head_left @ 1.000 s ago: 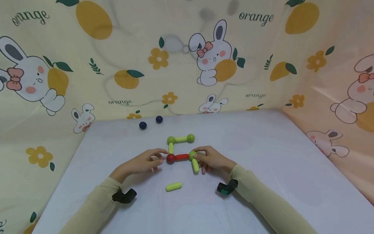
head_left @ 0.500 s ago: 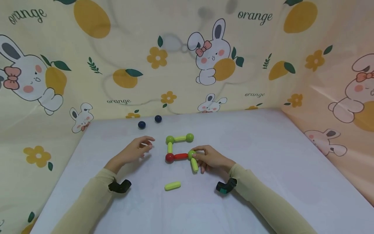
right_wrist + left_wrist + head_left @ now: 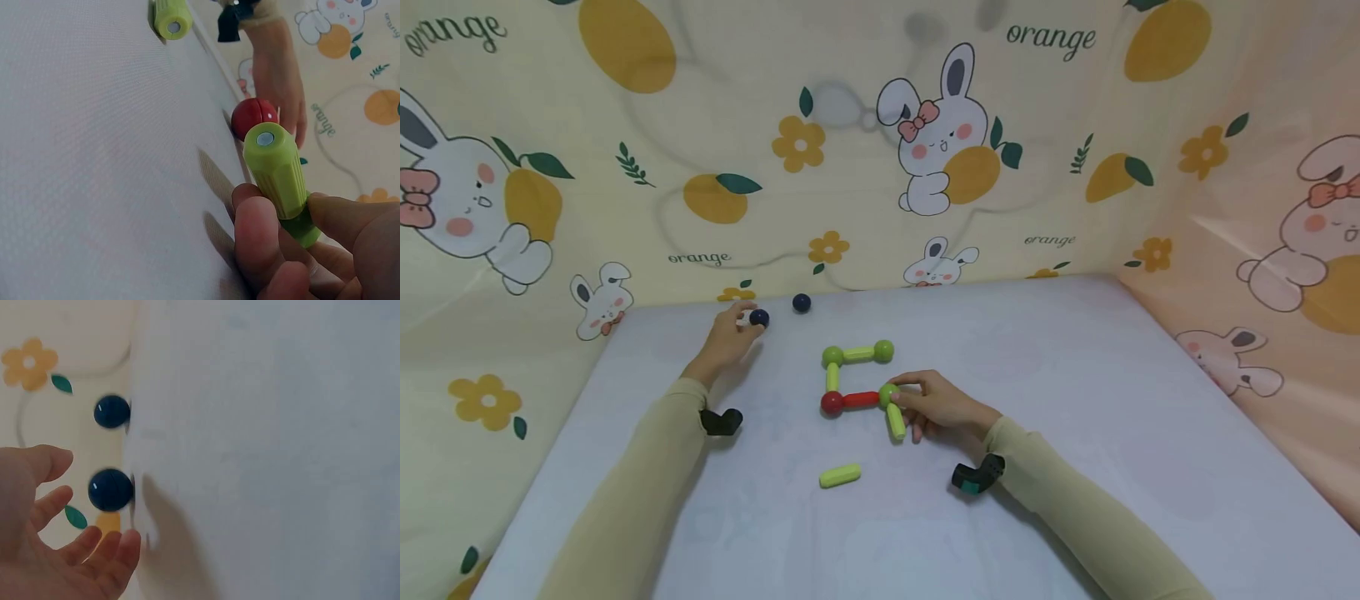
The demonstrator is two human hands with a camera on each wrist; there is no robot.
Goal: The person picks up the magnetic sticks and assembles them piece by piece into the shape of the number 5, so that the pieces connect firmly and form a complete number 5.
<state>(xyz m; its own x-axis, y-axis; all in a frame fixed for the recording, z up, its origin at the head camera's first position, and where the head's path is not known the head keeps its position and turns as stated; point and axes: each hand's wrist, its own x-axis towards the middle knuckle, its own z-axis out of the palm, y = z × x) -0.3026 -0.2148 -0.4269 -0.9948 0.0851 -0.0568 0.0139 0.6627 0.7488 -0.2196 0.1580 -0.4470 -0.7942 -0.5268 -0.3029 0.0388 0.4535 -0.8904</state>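
Note:
My left hand (image 3: 724, 342) reaches to the near dark blue ball (image 3: 760, 318) at the back of the table. In the left wrist view its fingers are spread around that blue ball (image 3: 110, 490) with a gap on each side. My right hand (image 3: 943, 407) pinches a green ball (image 3: 887, 392) at one corner of a joined magnetic figure. From that ball a light green rod (image 3: 278, 172) juts toward me, its metal end bare. A red rod (image 3: 861, 400) links the held ball to a red ball (image 3: 832, 403), from which more green rods and balls continue.
A second dark blue ball (image 3: 801, 303) lies just right of the first, close to the printed backdrop (image 3: 865, 208). One loose light green rod (image 3: 840, 476) lies in front of the figure on the white table (image 3: 1075, 400).
My left hand has left the red ball's side and moved back and left to the near blue ball. The right hand keeps its pinch on the green ball.

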